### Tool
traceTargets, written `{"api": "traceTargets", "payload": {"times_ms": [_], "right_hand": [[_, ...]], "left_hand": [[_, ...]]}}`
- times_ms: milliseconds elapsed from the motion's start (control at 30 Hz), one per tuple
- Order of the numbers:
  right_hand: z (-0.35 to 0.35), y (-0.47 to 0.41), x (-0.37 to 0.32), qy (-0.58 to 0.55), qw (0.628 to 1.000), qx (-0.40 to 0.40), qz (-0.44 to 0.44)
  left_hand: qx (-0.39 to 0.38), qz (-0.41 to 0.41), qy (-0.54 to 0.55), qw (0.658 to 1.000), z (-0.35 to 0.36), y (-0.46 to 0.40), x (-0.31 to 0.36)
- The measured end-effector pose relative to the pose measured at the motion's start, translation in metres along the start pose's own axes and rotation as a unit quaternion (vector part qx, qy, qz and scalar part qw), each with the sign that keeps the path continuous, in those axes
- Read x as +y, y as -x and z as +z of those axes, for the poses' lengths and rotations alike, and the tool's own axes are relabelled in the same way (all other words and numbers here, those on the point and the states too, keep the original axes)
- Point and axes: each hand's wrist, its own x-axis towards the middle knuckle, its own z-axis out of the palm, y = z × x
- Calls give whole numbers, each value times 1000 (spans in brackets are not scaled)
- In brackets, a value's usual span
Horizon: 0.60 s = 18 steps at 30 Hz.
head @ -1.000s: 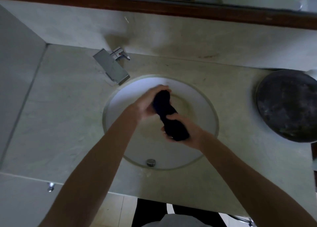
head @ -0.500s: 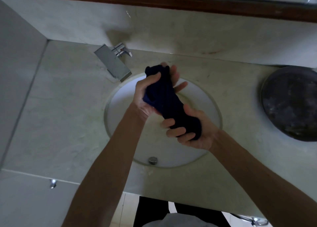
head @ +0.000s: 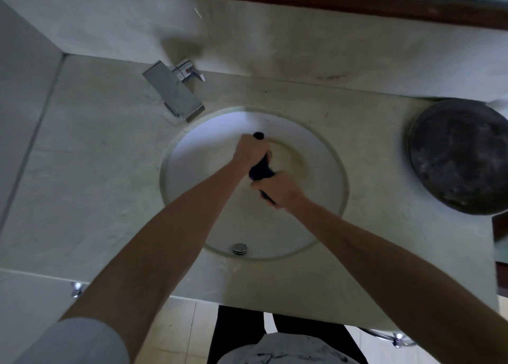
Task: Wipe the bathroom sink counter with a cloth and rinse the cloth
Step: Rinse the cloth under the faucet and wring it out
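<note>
Cloth: a dark blue cloth point(head: 261, 168) twisted into a tight roll, held in the air over the middle of the sink basin point(head: 198, 154); one end pokes out past the far hand, the other shows below the near hand; it touches neither basin nor counter.
Left hand: the left hand point(head: 251, 150) is wrapped round the far end of the cloth, fingers curled tight about it; its back faces up.
Right hand: the right hand point(head: 277, 189) is clenched round the near end, just beside the left hand; only a short stretch of cloth shows between the two fists.
Arms: both forearms reach in from the front edge of the counter and meet over the basin; a pale grey sleeve point(head: 79, 341) covers the left upper arm.
Counter: a pale stone counter point(head: 90, 198) with the round white basin sunk into its middle; a wall runs along its back edge and another along its left edge.
Tap: a square chrome tap point(head: 176, 90) stands at the back of the counter, left of the basin, its spout reaching toward the basin rim; no water shows at the spout.
Drain: a round chrome plug point(head: 239, 248) sits in the basin near its front rim.
Right end: a dark round bowl point(head: 461, 154) rests on the counter near the right edge, well apart from the hands.
</note>
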Motion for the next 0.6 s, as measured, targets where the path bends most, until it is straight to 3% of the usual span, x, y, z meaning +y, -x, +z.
{"api": "traceTargets", "payload": {"times_ms": [100,233,600], "right_hand": [[29,-12,24,54,998,4,34],[50,-20,37,94,994,9,61],[45,-15,28,157,986,41,36]], "left_hand": [[19,-41,-108,993,11,-7,-41],[22,-38,-197,979,17,-10,-68],[22,-24,-226,974,13,-3,-50]]}}
